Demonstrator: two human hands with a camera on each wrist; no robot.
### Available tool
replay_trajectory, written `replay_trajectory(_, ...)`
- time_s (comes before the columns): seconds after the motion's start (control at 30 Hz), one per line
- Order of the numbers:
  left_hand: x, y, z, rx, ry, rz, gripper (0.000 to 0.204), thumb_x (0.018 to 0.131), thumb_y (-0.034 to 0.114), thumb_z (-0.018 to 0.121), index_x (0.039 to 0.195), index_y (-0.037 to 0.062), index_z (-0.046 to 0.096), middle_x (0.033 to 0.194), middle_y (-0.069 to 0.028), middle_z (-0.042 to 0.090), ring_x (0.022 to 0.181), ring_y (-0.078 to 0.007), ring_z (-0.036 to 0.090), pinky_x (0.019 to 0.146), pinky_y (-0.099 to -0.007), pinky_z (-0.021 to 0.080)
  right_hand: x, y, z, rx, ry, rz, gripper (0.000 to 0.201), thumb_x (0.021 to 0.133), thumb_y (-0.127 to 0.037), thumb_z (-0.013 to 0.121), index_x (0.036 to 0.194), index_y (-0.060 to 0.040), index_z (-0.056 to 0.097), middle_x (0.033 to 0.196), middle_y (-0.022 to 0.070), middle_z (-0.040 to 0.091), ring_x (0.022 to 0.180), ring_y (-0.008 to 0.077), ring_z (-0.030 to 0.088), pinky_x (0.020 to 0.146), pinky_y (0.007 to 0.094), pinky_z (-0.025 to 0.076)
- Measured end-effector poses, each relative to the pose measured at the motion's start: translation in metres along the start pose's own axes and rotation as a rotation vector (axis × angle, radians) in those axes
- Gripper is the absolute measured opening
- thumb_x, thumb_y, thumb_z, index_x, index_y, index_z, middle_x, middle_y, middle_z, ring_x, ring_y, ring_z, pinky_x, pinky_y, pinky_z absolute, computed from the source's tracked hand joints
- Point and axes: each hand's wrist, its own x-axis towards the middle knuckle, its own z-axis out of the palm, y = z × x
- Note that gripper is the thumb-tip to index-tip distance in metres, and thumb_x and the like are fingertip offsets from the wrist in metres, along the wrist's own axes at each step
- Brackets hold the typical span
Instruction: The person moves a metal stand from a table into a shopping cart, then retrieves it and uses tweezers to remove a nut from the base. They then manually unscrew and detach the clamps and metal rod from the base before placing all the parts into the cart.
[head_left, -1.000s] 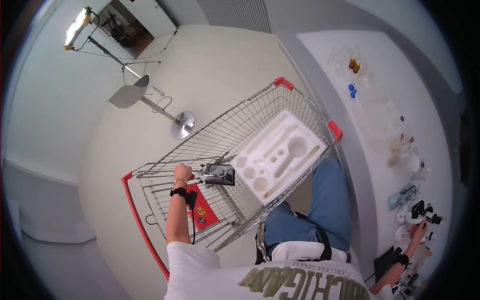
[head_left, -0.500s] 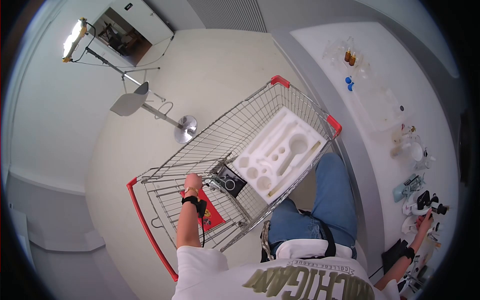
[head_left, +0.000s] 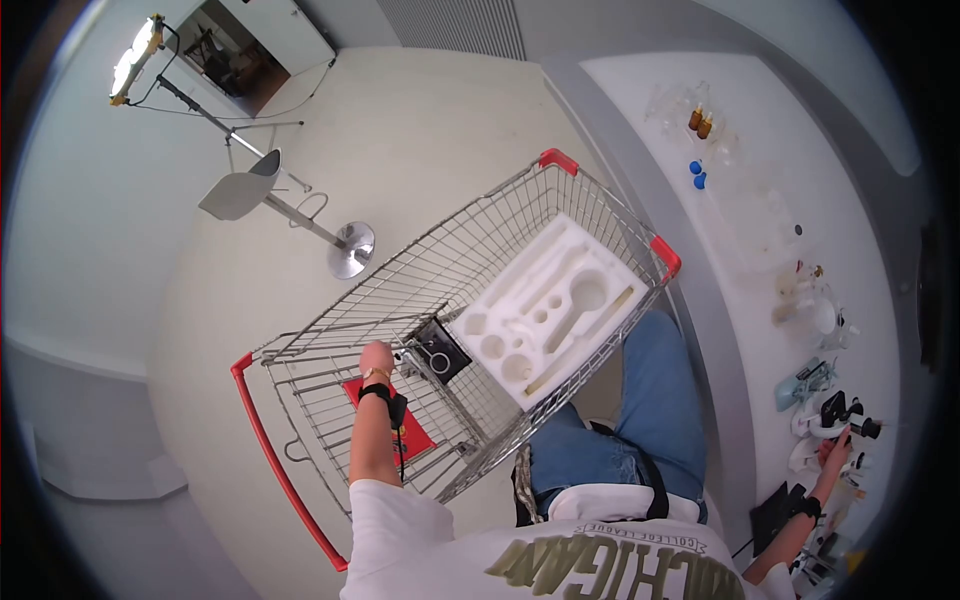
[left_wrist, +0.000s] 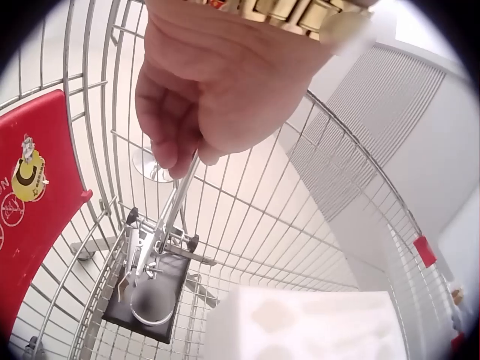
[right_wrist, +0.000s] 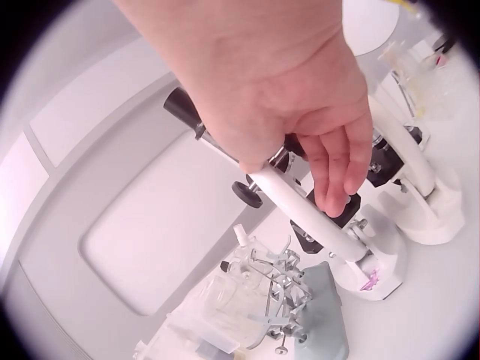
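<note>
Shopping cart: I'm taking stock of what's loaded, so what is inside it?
The shopping cart holds a white foam tray with recesses and a black-based ring stand, pinched by the left hand. Whatever lies under the foam tray is covered and cannot be seen.

A bright lamp point(head_left: 135, 60) on a thin stand point(head_left: 202, 106), near it a pale stool point(head_left: 236, 194) with round shiny base point(head_left: 351, 251), an open doorway point(head_left: 232, 62) behind, two small brown bottles point(head_left: 700, 124) upon the white bench point(head_left: 735, 300), two blue objects point(head_left: 698, 174) near them

Your left hand point(left_wrist: 225, 90) points down, its fingers point(left_wrist: 166, 135) pinched. Your right arm point(head_left: 800, 525) reaches out sideways, and your right hand point(right_wrist: 304, 112) curls.
</note>
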Motion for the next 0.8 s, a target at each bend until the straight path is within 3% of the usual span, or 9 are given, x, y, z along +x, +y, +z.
replay_trajectory(0.13, 0.012, -0.008, 0.001, -0.016, 0.024, 0.053, 0.032, 0.09, 0.034, 0.058, 0.092, 0.0041, 0.07, 0.096, -0.0203, 0.068, 0.092, -0.0387, 0.065, 0.079, -0.0468, 0.053, 0.002, -0.002, -0.003, 0.0, -0.06, 0.052, 0.072, 0.079, -0.079, 0.048, 0.113, -0.015, 0.051, 0.069, 0.0024, 0.062, 0.052, 0.0131, 0.06, 0.041, 0.0249, 0.044)
replay_trajectory(0.33, 0.015, -0.019, 0.003, -0.096, 0.028, -0.016, 0.033, 0.09, 0.031, 0.058, 0.091, -0.0001, 0.069, 0.096, -0.0233, 0.067, 0.093, -0.0397, 0.064, 0.081, -0.0472, 0.052, -0.002, -0.004, -0.005, -0.009, -0.075, 0.071, 0.073, 0.078, -0.079, 0.049, 0.114, -0.0149, 0.05, 0.073, 0.0024, 0.063, 0.057, 0.0133, 0.061, 0.045, 0.0252, 0.046)
replay_trajectory(0.43, 0.017, -0.023, 0.012, -0.062, 0.032, 0.034, 0.026, 0.091, 0.026, 0.056, 0.098, 0.0029, 0.068, 0.097, -0.0234, 0.067, 0.094, -0.0407, 0.064, 0.08, -0.0485, 0.052, 0.002, -0.002, -0.005, -0.018, -0.061, 0.047, 0.074, 0.078, -0.079, 0.049, 0.114, -0.0147, 0.05, 0.073, 0.0026, 0.062, 0.058, 0.0139, 0.061, 0.045, 0.0257, 0.045)
replay_trajectory(0.5, 0.014, -0.025, 0.019, -0.338, 0.179, -0.065, 0.023, 0.09, 0.017, 0.051, 0.101, 0.0015, 0.065, 0.095, -0.0256, 0.066, 0.093, -0.0415, 0.064, 0.081, -0.0492, 0.051, -0.001, -0.002, -0.005, -0.019, -0.053, 0.043, 0.075, 0.077, -0.08, 0.049, 0.114, -0.0146, 0.05, 0.073, 0.0029, 0.062, 0.057, 0.0141, 0.061, 0.045, 0.0258, 0.045)
replay_trajectory(0.53, 0.016, -0.03, 0.023, -0.334, 0.186, -0.065, 0.023, 0.09, 0.017, 0.051, 0.101, 0.0015, 0.065, 0.095, -0.0256, 0.066, 0.093, -0.0415, 0.064, 0.081, -0.0492, 0.051, -0.004, -0.004, -0.003, -0.02, -0.042, 0.037, 0.076, 0.077, -0.081, 0.048, 0.114, -0.0144, 0.05, 0.073, 0.0031, 0.062, 0.057, 0.0143, 0.06, 0.045, 0.026, 0.044)
replay_trajectory(0.6, 0.036, -0.053, 0.054, -0.329, 0.171, 0.035, 0.021, 0.093, 0.016, 0.048, 0.104, 0.0024, 0.061, 0.086, -0.023, 0.067, 0.075, -0.0362, 0.068, 0.064, -0.0429, 0.056, -0.008, -0.01, -0.003, -0.013, -0.059, 0.029, 0.077, 0.076, -0.081, 0.048, 0.113, -0.0138, 0.05, 0.071, 0.0033, 0.061, 0.056, 0.0144, 0.06, 0.044, 0.0262, 0.043)
replay_trajectory(0.63, 0.051, -0.067, 0.074, -0.449, 0.152, 0.007, 0.021, 0.094, 0.014, 0.047, 0.103, 0.0009, 0.061, 0.08, -0.0198, 0.067, 0.062, -0.0313, 0.069, 0.055, -0.0381, 0.056, -0.009, -0.008, -0.002, -0.01, -0.069, 0.019, 0.077, 0.076, -0.081, 0.048, 0.113, -0.0133, 0.05, 0.07, 0.0035, 0.06, 0.055, 0.0146, 0.059, 0.043, 0.0263, 0.043)
replay_trajectory(0.8, 0.049, -0.06, 0.057, -0.484, 0.118, -0.024, 0.024, 0.095, 0.016, 0.046, 0.101, -0.0027, 0.061, 0.078, -0.0169, 0.068, 0.061, -0.0268, 0.069, 0.056, -0.0365, 0.056, 0.02, 0.016, -0.001, -0.014, -0.057, 0.075, 0.076, 0.077, -0.081, 0.046, 0.111, -0.0124, 0.05, 0.068, 0.0021, 0.059, 0.051, 0.0135, 0.057, 0.039, 0.0263, 0.041)
